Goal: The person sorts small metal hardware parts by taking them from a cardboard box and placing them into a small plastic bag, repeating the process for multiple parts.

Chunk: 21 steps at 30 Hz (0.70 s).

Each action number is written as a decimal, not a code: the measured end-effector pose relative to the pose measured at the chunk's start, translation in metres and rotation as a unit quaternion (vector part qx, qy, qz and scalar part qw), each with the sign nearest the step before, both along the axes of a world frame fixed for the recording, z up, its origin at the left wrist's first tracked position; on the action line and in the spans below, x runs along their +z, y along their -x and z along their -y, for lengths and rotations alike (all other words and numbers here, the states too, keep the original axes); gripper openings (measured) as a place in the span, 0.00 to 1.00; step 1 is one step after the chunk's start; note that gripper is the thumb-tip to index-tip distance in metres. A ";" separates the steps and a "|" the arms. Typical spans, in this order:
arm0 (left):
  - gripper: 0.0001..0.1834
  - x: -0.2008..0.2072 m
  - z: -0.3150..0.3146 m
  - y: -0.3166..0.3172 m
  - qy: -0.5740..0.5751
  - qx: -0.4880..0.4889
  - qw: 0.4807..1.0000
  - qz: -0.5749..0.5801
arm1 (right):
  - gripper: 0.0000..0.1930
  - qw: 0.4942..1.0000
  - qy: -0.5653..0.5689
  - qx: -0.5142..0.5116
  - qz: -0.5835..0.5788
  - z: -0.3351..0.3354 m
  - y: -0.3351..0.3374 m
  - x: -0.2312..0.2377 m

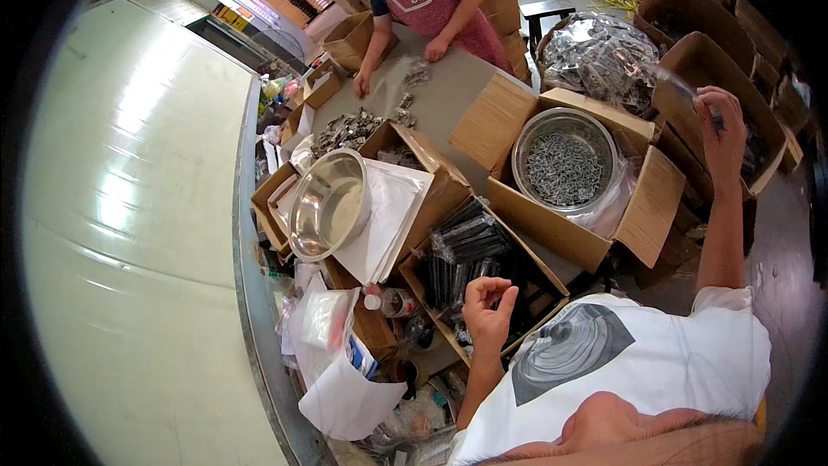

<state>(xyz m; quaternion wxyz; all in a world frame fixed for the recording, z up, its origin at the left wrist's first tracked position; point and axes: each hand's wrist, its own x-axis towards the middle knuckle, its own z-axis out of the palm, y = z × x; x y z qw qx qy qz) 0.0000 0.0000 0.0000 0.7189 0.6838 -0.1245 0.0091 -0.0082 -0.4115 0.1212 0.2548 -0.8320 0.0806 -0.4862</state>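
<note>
Right hand (724,134) holds a blurred, clear plastic packet (679,85) at the far right; left hand (489,309) is loosely open

The packet is at the fingertips of the right hand, near the tall brown cardboard boxes (703,65). The fingers are closed on it, but its outline is smeared and I cannot tell what is inside. A small dark patch shows at the palm; whether it belongs to the packet is not clear.

The left hand has bent fingers, with the thumb apart from them. In the view it overlaps an open brown cardboard box (542,273) of long black parts in clear film (470,250), and hides some of them. Whether it touches them, I cannot tell.

Beyond this box, a round steel basin (523,148) full of small grey metal pieces (563,170) sits in another open carton (573,240); the pieces are too small to name. To the left, a shiny steel bowl (328,207) rests tilted, partly covering white sheets (392,211).

Across the grey worktop (470,65), a person in a red checked apron (431,4) has both hands low, near small metal parts (347,131). The upper edge cuts off part of the head.
</note>
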 end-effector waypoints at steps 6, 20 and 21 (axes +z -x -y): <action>0.12 0.016 0.003 -0.005 -0.059 -0.004 0.998 -0.013 | 0.06 0.902 0.123 0.038 -0.413 -0.006 -0.058 -0.096; 0.10 0.012 0.004 0.013 -0.119 -0.012 0.992 -0.043 | 0.07 0.941 -0.081 -0.082 -0.318 0.002 -0.066 -0.131; 0.10 0.011 0.005 0.013 -0.118 -0.011 0.992 -0.044 | 0.07 0.941 -0.079 -0.082 -0.319 -0.009 -0.060 -0.122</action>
